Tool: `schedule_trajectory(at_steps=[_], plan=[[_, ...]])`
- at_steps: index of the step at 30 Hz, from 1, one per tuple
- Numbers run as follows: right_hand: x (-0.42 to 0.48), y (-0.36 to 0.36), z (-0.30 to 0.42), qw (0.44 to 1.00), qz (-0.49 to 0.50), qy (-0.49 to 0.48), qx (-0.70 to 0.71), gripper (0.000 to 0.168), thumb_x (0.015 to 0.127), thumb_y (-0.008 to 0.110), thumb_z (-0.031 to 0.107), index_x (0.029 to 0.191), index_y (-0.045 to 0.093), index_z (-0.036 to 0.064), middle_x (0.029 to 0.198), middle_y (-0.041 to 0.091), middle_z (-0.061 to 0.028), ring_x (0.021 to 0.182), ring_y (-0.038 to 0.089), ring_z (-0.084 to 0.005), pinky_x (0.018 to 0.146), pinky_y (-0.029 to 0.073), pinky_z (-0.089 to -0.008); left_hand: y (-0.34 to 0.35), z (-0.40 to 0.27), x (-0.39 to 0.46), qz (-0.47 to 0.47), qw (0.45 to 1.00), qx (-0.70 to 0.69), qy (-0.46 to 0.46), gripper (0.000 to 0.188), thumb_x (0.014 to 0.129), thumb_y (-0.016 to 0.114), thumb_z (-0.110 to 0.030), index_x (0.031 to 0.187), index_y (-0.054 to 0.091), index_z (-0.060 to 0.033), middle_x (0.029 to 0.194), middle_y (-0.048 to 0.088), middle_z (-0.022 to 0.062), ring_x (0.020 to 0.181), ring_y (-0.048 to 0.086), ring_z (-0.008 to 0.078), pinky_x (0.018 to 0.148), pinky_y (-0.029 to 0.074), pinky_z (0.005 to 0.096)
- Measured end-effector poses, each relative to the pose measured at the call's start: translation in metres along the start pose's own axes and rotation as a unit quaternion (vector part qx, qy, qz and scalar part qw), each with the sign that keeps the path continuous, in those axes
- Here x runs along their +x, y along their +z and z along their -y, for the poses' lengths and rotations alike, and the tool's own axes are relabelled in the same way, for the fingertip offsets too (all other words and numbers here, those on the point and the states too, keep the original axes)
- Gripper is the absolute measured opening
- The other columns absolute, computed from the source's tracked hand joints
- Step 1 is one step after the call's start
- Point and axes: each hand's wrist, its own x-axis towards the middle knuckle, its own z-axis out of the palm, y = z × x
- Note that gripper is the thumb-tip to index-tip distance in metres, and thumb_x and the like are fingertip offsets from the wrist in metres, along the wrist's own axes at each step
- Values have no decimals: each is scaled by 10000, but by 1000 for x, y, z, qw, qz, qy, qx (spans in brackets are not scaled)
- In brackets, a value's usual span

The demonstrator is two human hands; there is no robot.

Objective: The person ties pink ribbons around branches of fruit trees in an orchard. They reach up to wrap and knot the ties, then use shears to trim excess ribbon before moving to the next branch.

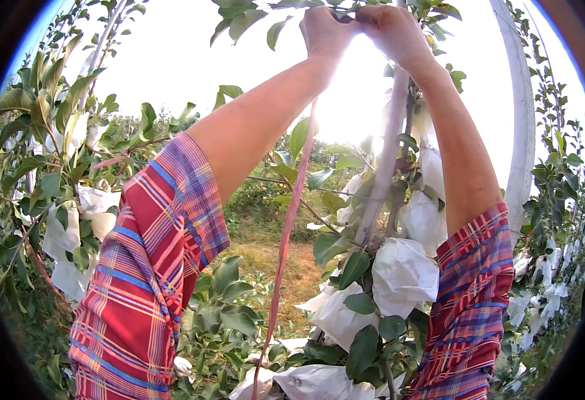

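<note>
Both my hands are raised at the top of the view, close together with fingers curled, against a leafy apple branch (292,4). A long pink plastic ribbon (292,205) hangs from my left hand (328,34), passing behind the wrist and down to the bottom edge. My right hand (391,32) is bent inward beside the upper end of a pale pole (388,150). The fingertips of both hands are partly hidden, so what the right one pinches is unclear. Below hang fruits in white bags (405,277), against the tree's stem and leaves.
More bagged fruit (62,230) hangs in the tree at left. A thick grey post (518,115) rises at right, with another row of bagged trees (542,280) beyond. A thin wire (272,180) crosses behind the ribbon. Bare soil and grass (292,260) lie between. Bright sun glares below my hands.
</note>
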Motion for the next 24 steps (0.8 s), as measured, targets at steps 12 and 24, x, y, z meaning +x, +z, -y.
schedule_trajectory(at_steps=[12,24], plan=[[-9,4,-20,989,-91,-42,105,171,788,532,-13,894,664,9,719,638,-92,666,601,-128,599,467,-282,1,-4,2,68,982,-50,-168,227,647,770,-193,679,687,16,621,625,57,541,553,117,497,431,286],[-9,6,-12,963,-82,23,254,66,797,552,-26,859,559,-5,749,612,-63,717,592,-137,648,464,-263,2,-8,2,59,965,-186,-177,193,729,737,-95,849,658,34,781,651,74,626,599,138,551,467,291]])
